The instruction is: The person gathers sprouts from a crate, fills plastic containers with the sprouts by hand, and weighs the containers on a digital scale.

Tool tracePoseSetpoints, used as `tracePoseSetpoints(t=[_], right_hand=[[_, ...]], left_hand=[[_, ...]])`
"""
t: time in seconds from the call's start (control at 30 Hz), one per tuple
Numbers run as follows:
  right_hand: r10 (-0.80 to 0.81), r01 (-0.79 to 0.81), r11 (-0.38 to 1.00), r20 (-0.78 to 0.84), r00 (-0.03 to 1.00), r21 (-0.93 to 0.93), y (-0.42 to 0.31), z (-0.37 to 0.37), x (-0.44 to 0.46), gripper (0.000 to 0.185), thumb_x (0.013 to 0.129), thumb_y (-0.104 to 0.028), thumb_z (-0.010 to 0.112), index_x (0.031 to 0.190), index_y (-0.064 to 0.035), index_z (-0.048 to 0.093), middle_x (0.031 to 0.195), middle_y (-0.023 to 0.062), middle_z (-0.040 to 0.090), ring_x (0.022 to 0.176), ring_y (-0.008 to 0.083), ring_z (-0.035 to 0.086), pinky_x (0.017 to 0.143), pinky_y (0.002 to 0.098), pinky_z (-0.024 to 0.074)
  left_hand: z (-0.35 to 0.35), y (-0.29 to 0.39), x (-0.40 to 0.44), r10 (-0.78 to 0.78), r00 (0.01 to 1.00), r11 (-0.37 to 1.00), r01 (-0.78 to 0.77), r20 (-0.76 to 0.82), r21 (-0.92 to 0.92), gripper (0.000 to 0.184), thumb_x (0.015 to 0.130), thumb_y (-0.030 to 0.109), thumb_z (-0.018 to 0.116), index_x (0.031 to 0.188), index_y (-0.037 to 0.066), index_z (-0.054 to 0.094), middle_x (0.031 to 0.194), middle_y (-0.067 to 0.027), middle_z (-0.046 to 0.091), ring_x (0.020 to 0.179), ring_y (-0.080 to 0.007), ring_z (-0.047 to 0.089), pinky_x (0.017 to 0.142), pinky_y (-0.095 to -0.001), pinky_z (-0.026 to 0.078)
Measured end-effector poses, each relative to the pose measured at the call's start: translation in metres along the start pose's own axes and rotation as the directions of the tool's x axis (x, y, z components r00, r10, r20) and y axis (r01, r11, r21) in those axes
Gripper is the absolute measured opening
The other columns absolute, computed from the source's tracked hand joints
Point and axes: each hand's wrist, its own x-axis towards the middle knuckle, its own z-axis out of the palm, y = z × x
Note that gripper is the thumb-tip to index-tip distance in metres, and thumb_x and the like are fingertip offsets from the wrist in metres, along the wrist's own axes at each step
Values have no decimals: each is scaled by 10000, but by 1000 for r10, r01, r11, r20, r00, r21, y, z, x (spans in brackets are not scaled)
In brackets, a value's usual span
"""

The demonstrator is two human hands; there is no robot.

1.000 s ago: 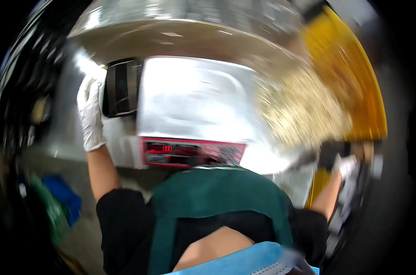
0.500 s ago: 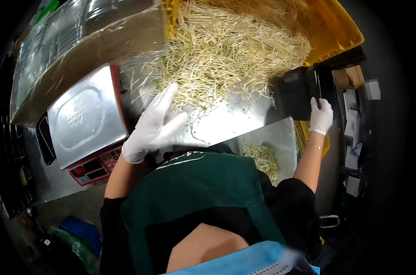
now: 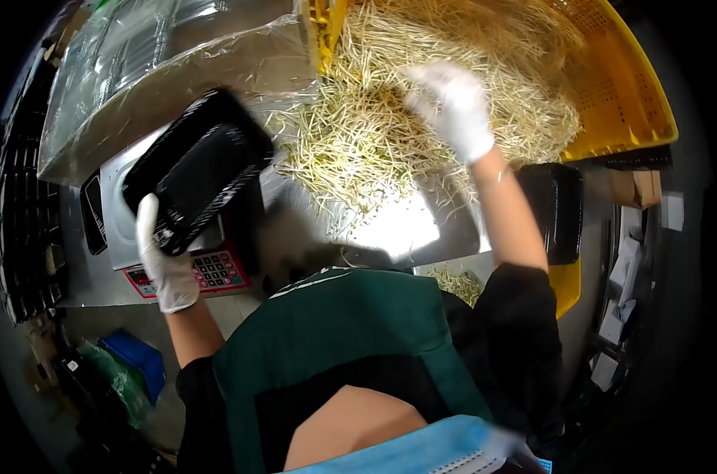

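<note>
My left hand (image 3: 167, 265), in a white glove, grips the near end of a black plastic tray (image 3: 204, 166). The tray is tilted above the metal plate of a red kitchen-type digital scale (image 3: 230, 267) and hides most of it. Over a large heap of bean sprouts (image 3: 358, 150) is my right hand (image 3: 452, 107), also gloved. Its fingers are stretched out, a little blurred, with the thumb apart and nothing seen in them. Whether it touches the sprouts I cannot tell.
A yellow perforated crate (image 3: 635, 95) lies behind the sprouts. More black trays (image 3: 552, 209) stand at the right. A plastic-wrapped box (image 3: 177, 87) sits behind the scale, and a dark phone-like object (image 3: 94, 213) lies left of it. More sprouts (image 3: 457, 286) lie lower down near my body.
A black tray is now in my left hand over the scale; that hand was open and unladen before. My right hand has moved from the trays at the right to the sprout heap.
</note>
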Motion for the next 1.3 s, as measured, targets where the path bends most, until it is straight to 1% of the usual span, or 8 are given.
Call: tracePoseSetpoints(t=[0.6, 0.7, 0.77, 0.97, 1.03, 1.07, 1.17, 1.3], right_hand=[[126, -145, 956, -90, 988, -254, 18, -73, -51, 114, 771, -107, 724, 875, -74, 690, 822, 94, 661, 813, 279, 625, 735, 335, 491], [739, -853, 462, 428, 521, 242, -32, -118, -159, 119, 754, -155, 735, 750, -54, 672, 757, 121, 648, 653, 290, 611, 652, 340, 507], [613, -591, 736, 694, 376, -330, -22, -108, -248, 218, 756, -269, 710, 806, -58, 691, 693, 140, 639, 578, 314, 600, 613, 355, 519], [483, -353, 869, 437, 759, -347, -30, -69, -139, 579, 759, -266, 690, 1289, -88, 538, 1009, 162, 633, 927, 321, 608, 811, 412, 491], [176, -81, 923, 224, 959, -376, -2, -23, -73, 731, 766, -169, 679, 1416, -97, 353, 1111, 174, 595, 982, 325, 588, 838, 410, 485], [262, -161, 882, 178, 948, -442, 7, -4, -38, 721, 792, -127, 626, 1437, -90, 305, 1208, 165, 555, 1095, 313, 551, 880, 410, 477], [283, -163, 689, 55, 958, -706, 69, 67, 25, 796, 772, 10, 487, 1489, -51, 148, 1471, 157, 316, 1368, 293, 305, 1089, 434, 320], [-57, 83, 803, 62, 996, -590, 97, 101, 76, 973, 762, -140, 584, 1503, -108, -45, 1442, 183, 319, 1330, 287, 329, 1099, 425, 253]], left_hand=[[-88, 32, 53, 94, 971, 995, -98, -218, -7, 439, 878, 248, 615, 1210, -33, 551, 1130, -172, 623, 961, -277, 645, 761, -397, 573], [-95, 31, 63, 60, 980, 998, -57, -190, 21, 454, 884, 261, 618, 1230, -25, 546, 1150, -146, 622, 1008, -247, 630, 828, -357, 548], [-110, 27, 74, 145, 970, 987, -128, -196, 98, 505, 866, 282, 662, 1261, -6, 533, 1157, -120, 622, 1052, -225, 604, 892, -314, 497], [-20, 50, 23, 791, 612, 492, -645, 9, 585, 447, 928, 143, 499, 1320, -66, 447, 1255, -201, 545, 1160, -269, 523, 996, -317, 408], [-20, 19, 12, 599, 519, 297, -852, 610, 432, 370, 930, 123, 405, 1198, -99, 531, 1202, -203, 572, 1057, -268, 580, 936, -321, 453], [8, -15, -13, 368, 850, 763, -508, 377, 400, 312, 915, 91, 460, 1142, -80, 589, 1172, -182, 595, 1060, -248, 595, 886, -336, 510], [36, -92, -24, 267, 531, 318, -836, 804, 447, 729, 749, 83, 722, 1384, 19, 370, 1311, -214, 482, 1212, -332, 491, 1022, -391, 388], [31, -143, -28, -65, 705, 194, -685, 706, 702, 1097, 630, 365, 842, 1440, -25, 213, 1451, -304, 203, 1372, -436, 211, 1127, -465, 188]])
